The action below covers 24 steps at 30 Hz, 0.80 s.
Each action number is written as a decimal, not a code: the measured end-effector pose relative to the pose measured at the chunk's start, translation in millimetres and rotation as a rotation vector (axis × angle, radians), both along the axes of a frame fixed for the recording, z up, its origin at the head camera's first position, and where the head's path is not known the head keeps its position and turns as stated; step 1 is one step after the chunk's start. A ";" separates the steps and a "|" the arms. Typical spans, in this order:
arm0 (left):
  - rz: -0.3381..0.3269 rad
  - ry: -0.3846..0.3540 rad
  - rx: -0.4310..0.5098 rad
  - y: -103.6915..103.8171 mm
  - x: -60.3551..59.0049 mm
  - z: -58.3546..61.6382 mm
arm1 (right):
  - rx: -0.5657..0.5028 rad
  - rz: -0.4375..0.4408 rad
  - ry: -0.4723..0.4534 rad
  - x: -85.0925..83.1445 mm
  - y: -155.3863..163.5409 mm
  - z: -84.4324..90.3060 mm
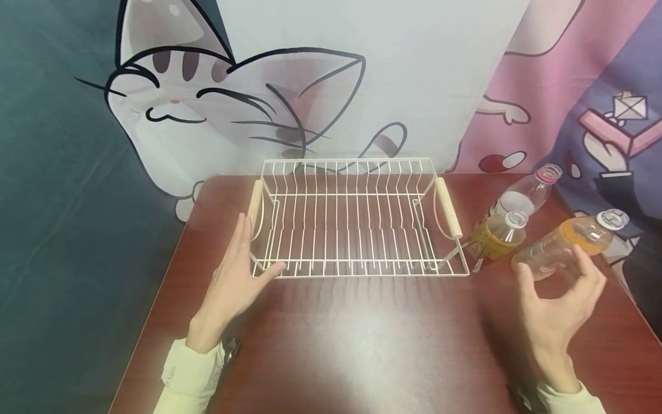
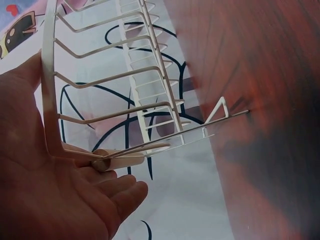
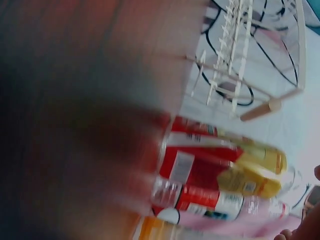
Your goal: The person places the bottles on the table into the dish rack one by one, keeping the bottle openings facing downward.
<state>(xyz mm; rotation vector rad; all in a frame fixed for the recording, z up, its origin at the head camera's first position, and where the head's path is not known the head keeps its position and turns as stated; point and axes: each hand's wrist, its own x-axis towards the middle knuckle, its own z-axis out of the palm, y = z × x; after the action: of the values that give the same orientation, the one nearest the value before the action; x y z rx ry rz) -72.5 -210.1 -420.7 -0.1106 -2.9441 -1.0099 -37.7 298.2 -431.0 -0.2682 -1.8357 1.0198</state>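
A white wire dish rack [image 1: 351, 261] with pale wooden handles stands on the reddish-brown table. My left hand [image 1: 233, 276] lies along its front left corner, fingers straight beside the left handle [image 1: 255, 201] and thumb over the front wire. In the left wrist view, the rack's corner [image 2: 54, 147] sits against the palm. On the right, my right hand [image 1: 561, 296] is spread around the near side of a clear bottle [image 1: 550, 253] with an orange band and white cap. Thumb and fingertips overlap the bottle in the head view; the right wrist view shows only a little of the fingers [image 3: 300, 232].
Behind that bottle stand a smaller bottle [image 1: 493, 237] of yellow drink with a red-and-yellow label [image 3: 200, 170] and a clear bottle [image 1: 524, 198] with a pinkish cap. Both are close to the rack's right handle [image 1: 447, 207]. A cat-patterned cloth [image 1: 414, 69] hangs behind the table.
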 end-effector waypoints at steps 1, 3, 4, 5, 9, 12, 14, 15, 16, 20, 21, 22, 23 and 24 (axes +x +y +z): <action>-0.001 0.000 0.000 0.0 -0.1 -0.3 | 0.021 0.024 -0.026 -2.1 0.7 -3.6; -0.001 -0.004 0.001 0.0 -0.1 -0.8 | 0.065 0.074 -0.098 -6.1 1.9 -9.4; -0.002 -0.007 0.001 0.0 -0.1 -0.9 | 0.085 0.095 -0.148 -7.7 2.4 -11.3; -0.003 -0.009 0.003 0.0 0.0 -1.1 | 0.101 0.114 -0.199 -9.5 2.6 -12.8; -0.001 -0.012 0.005 0.2 0.4 -0.6 | 0.098 0.169 -0.382 -17.7 1.2 -15.3; -0.001 -0.011 0.003 0.3 0.8 0.1 | 0.074 0.190 -0.474 -23.8 0.4 -16.4; -0.002 -0.010 0.000 0.3 1.2 0.4 | 0.058 0.203 -0.518 -27.5 1.3 -17.9; -0.003 -0.009 0.000 0.3 1.3 0.5 | 0.052 0.210 -0.534 -29.1 1.8 -18.8; -0.003 -0.009 -0.001 0.3 1.4 0.6 | 0.043 0.220 -0.546 -30.6 2.7 -19.6; -0.003 -0.013 0.003 0.2 1.3 1.0 | 0.011 0.239 -0.590 -35.6 4.4 -21.3; -0.003 -0.014 0.003 0.1 1.2 1.1 | 0.002 0.242 -0.601 -36.2 4.1 -20.9; -0.003 -0.015 0.003 0.1 1.1 1.2 | -0.004 0.244 -0.611 -37.0 3.9 -20.7; -0.003 -0.015 0.003 0.0 1.1 1.3 | -0.008 0.243 -0.621 -37.7 3.4 -20.2; -0.003 -0.014 0.001 0.0 1.2 1.4 | -0.010 0.245 -0.625 -38.5 2.9 -19.9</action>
<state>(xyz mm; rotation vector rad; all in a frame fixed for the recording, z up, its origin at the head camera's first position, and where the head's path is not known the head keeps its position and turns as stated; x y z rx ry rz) -71.4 -210.1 -419.3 -0.1089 -2.9569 -1.0173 -76.1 301.2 -450.9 -0.4086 -2.4730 1.2009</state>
